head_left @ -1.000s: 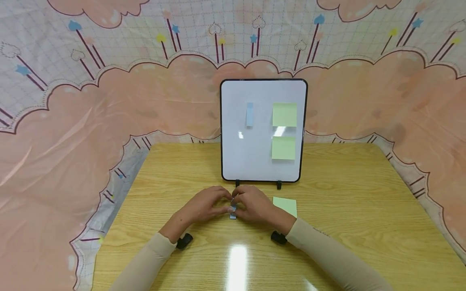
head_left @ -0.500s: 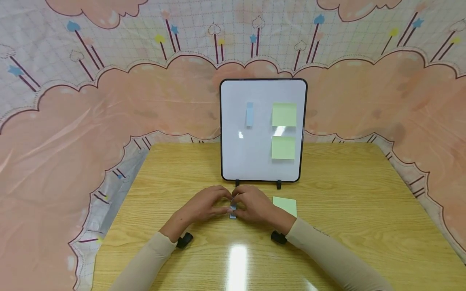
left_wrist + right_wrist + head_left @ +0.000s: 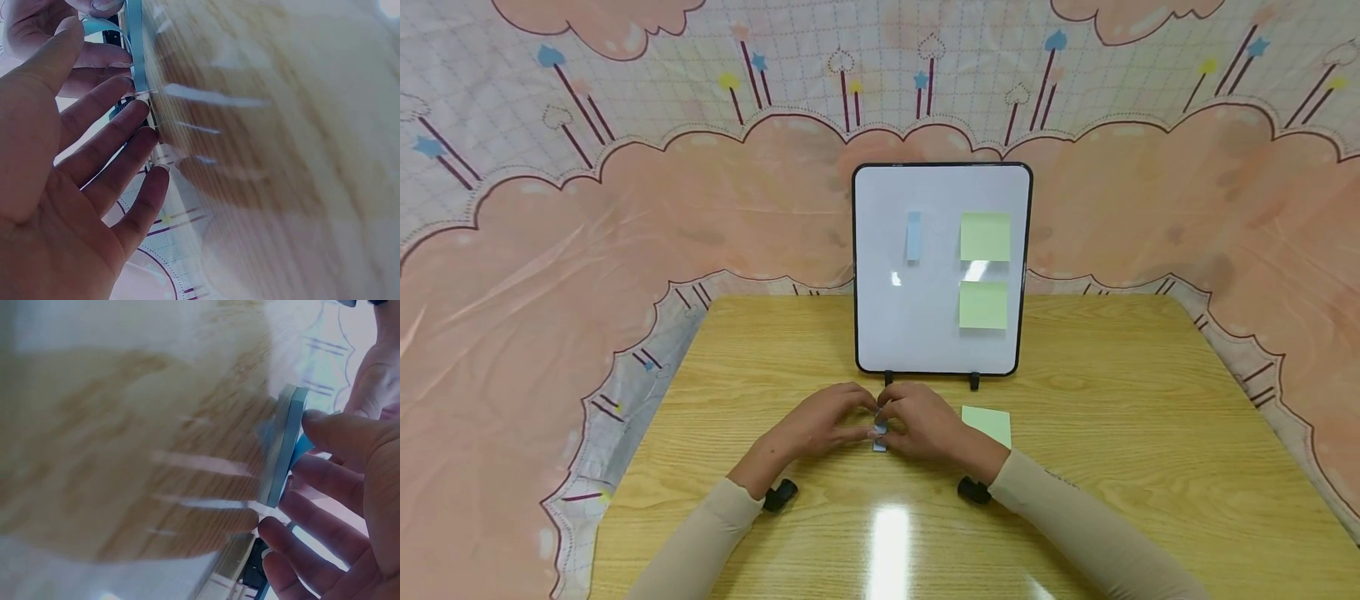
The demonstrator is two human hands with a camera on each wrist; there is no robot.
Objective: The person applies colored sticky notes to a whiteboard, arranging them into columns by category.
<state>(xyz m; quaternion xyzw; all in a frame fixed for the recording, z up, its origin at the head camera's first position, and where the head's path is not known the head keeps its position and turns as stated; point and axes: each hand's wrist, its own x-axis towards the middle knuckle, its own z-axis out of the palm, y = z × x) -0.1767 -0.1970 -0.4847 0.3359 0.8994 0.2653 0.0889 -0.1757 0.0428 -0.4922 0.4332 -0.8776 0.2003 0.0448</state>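
A narrow blue sticky note pad (image 3: 880, 445) lies on the wooden table, with both hands meeting over it. My left hand (image 3: 823, 423) comes from the left, fingers spread and relaxed; in the left wrist view its thumb touches the curled-up top sheet (image 3: 103, 25) of the pad. My right hand (image 3: 921, 421) holds the pad from the right, thumb and index finger at its edge. In the right wrist view the pad (image 3: 284, 447) shows edge-on, a blue flap (image 3: 303, 449) raised between thumb and index finger. Fingers hide much of the pad in the head view.
A whiteboard (image 3: 936, 333) stands behind the hands, bearing one blue strip (image 3: 913, 237) and two green sticky notes (image 3: 985, 237). A green sticky pad (image 3: 988, 423) lies beside the right wrist. Black stand feet (image 3: 781, 497) lie near both forearms. A patterned cloth (image 3: 760, 200) hangs behind.
Both hands stay in place over the blue pad. The thumbs make only slight movements at its near end.
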